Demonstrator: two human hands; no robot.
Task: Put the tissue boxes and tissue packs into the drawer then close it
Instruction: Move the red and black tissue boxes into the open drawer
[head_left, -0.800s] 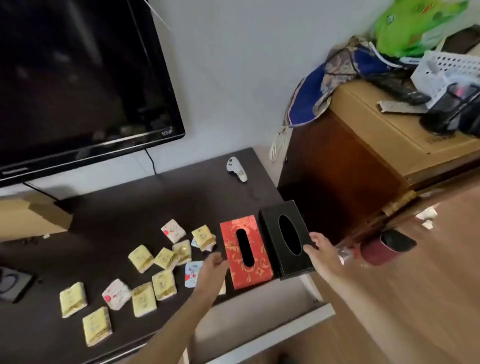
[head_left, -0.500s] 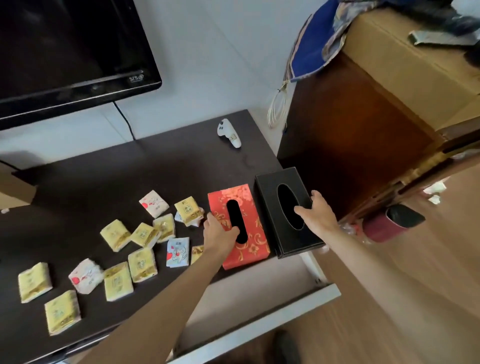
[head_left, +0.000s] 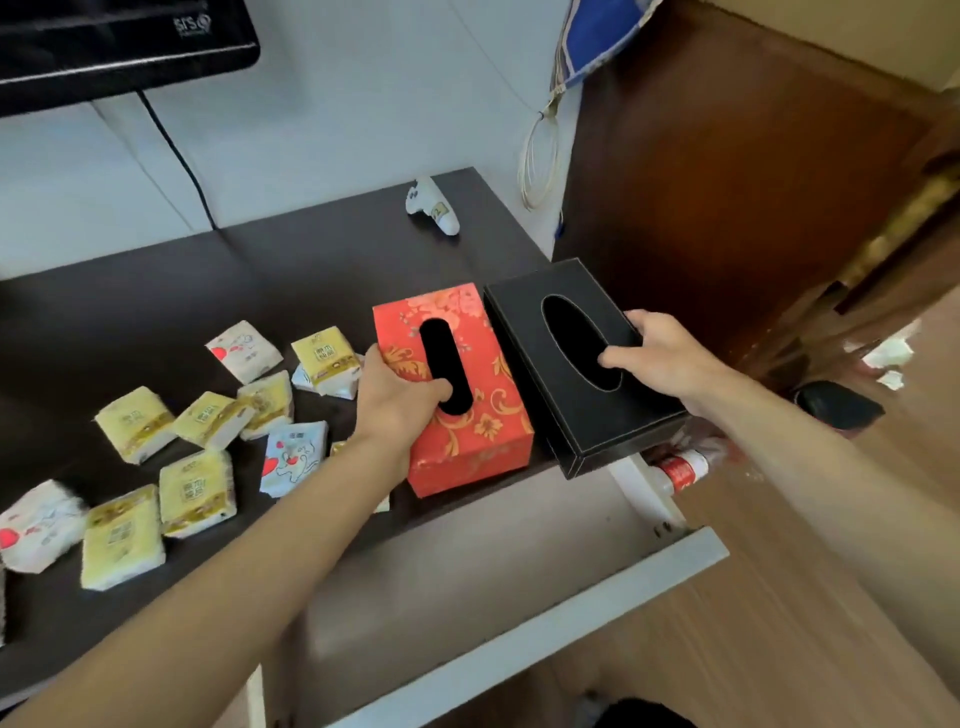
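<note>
- Drawer (head_left: 519, 582): pulled out below the cabinet top's front edge, pale interior.
- Tissue packs (head_left: 195, 491): yellow and white, scattered at the front-left.
- Left hand (head_left: 397, 402): grips the red floral box (head_left: 467, 426), finger in its slot.
- Right hand (head_left: 667, 358): grips the black stitched box (head_left: 576, 410), overhanging the front-right corner.

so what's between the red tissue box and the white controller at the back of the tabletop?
Nothing: in the head view the dark tabletop is bare between the red tissue box and the white controller.
</note>
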